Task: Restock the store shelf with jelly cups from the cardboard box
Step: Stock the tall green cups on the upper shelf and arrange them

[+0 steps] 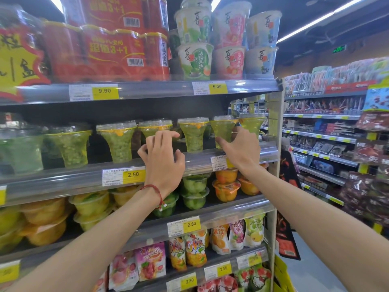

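Middle shelf [63, 180]: a clear rail runs along its front edge; a yellow 2.50 price tag [124, 175] sits on the rail near the middle
Jelly cup row [117, 142]: green flared cups with clear lids stand upright along the front edge, from the left end to the right end
Left hand [162, 159]: raised at the middle of the front edge, back towards me, fingers spread and bent; a red string bracelet [155, 191] is on the wrist
Middle jelly cup [154, 127]: upright just behind the left hand; only its lid and upper part show; I cannot tell whether the fingers touch or grasp it
Right hand [242, 150]: up at the right end of the shelf; thumb on one side of a cup and fingers on the other, clasping it
Held jelly cup [223, 129]: upright, near the right end of the front edge, between two neighbours; whether its base rests on the shelf I cannot tell
End jelly cup [251, 125]: last in the row, just right of the held one
Shelf above: red multipacks [117, 49] at left; tall pastel cups [227, 43] stacked at the right end
Shelf below: stacked fruit bowls [226, 189], green and orange
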{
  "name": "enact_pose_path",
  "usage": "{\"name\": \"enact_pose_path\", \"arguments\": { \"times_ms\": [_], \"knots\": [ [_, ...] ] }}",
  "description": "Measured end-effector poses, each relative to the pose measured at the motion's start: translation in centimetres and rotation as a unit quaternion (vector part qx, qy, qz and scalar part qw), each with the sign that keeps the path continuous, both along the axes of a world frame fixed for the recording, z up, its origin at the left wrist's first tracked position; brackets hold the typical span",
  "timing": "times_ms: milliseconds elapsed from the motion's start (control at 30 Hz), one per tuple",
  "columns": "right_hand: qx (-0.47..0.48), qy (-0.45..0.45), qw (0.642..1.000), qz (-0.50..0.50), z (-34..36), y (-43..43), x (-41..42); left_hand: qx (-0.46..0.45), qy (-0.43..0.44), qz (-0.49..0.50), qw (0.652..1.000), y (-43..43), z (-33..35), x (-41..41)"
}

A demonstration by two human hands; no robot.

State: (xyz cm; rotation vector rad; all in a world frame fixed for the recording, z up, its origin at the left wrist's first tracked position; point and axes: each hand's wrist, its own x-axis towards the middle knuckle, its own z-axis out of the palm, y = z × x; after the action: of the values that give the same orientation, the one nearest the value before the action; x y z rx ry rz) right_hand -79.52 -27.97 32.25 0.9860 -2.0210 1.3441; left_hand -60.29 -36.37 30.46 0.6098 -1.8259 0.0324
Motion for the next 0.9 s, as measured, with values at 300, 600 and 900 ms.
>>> {"name": "enact_pose_path", "arguments": {
  "times_ms": [300, 600, 900],
  "knots": [
    [0.031, -0.004, 0.999, -0.034, 0.7, 0.4, 0.3, -0.006, 0.002, -0.012, 1.000, 0.2, 0.3, 0.2],
    [-0.054, 0.028, 0.998, 0.014, -0.9, 2.0, 0.3, -0.028, 0.008, -0.037, 0.999, 0.9, 0.5, -0.1],
    [-0.112, -0.054, 0.992, -0.014, 0.1, 2.2, -2.6, -0.052, 0.006, -0.074, 0.996, 2.5, 0.8, -2.1]
  ]
}}
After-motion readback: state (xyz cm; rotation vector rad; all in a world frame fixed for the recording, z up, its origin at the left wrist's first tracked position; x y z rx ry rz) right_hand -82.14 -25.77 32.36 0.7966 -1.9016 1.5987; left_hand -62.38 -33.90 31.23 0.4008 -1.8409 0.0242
